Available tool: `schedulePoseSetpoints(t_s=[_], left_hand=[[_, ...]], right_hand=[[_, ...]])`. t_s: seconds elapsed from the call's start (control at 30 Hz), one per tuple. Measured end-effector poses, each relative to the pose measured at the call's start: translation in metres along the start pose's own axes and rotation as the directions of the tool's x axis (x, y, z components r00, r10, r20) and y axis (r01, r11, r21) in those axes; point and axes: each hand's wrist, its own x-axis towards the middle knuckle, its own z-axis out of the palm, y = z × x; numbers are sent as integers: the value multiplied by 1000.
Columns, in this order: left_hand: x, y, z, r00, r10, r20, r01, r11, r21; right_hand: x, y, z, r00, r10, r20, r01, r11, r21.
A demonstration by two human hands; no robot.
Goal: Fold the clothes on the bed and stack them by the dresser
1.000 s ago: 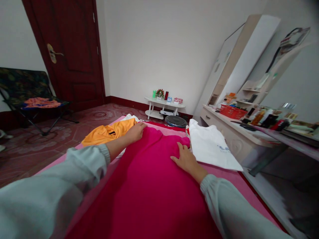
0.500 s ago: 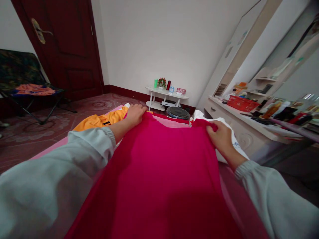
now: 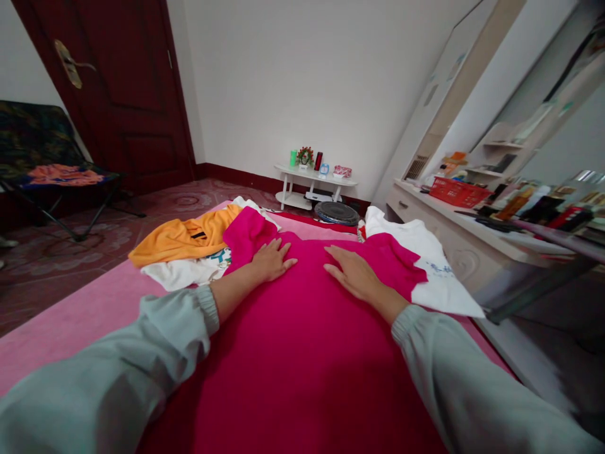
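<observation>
A magenta T-shirt (image 3: 302, 340) lies spread over the pink bed cover (image 3: 89, 309), its collar end away from me and its short sleeves out to both sides. My left hand (image 3: 273, 260) rests flat on its upper left part with the fingers apart. On the upper right part lies my right hand (image 3: 350, 272), also open and palm down. Beyond the left sleeve is a crumpled orange garment (image 3: 184, 236) on top of a white printed one (image 3: 182, 272). A white shirt (image 3: 439, 271) with blue marks lies partly under the right sleeve.
To the right stands a white dresser (image 3: 472, 233) with a red basket (image 3: 458, 191) and several bottles. A low white table (image 3: 314, 175) is by the far wall, near a round dark object (image 3: 337, 213). A folding chair (image 3: 42, 151) holds orange cloth at left.
Both hands have let go of the T-shirt's shoulders and moved inward and nearer to me, now flat on the fabric. The shirt has come down onto the bed, and its sleeves show.
</observation>
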Motion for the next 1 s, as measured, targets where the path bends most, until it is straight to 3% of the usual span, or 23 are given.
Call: schedulePoseSetpoints(t_s=[0.07, 0.13, 0.27, 0.33, 0.47, 0.63, 0.73, 0.8, 0.87, 1.0], left_hand=[[1, -5, 9, 995, -95, 6, 95, 995, -2], [3, -8, 12, 989, -150, -5, 150, 989, -5], [3, -4, 9, 987, -158, 10, 158, 987, -5], [-2, 0, 7, 986, -162, 27, 162, 987, 1], [-32, 7, 3, 991, -117, 59, 118, 993, -12], [-76, -6, -21, 996, 6, 85, 9, 986, -165], [-82, -31, -46, 990, -139, 30, 142, 967, -210], [-79, -51, -61, 950, -307, -53, 292, 938, -187], [-72, -69, -71, 880, -456, -131, 429, 883, -191], [-60, -90, -71, 782, -614, -110, 579, 780, -238]], right_hand=[[11, 7, 23, 980, 170, 99, -167, 985, -41], [20, 16, 41, 933, 339, 117, -328, 939, -105], [29, 6, 44, 857, 485, 172, -462, 872, -160], [24, -12, 37, 858, 486, 167, -462, 871, -165], [-1, -43, 38, 959, 271, 76, -266, 961, -77], [-16, -49, 52, 953, 298, 45, -297, 954, -28], [-16, -48, 53, 953, 302, 12, -302, 953, -15], [-16, -47, 53, 953, 303, -9, -303, 953, -8], [-17, -47, 54, 953, 302, -26, -302, 953, -2], [-18, -46, 56, 957, 287, -46, -287, 958, 12]])
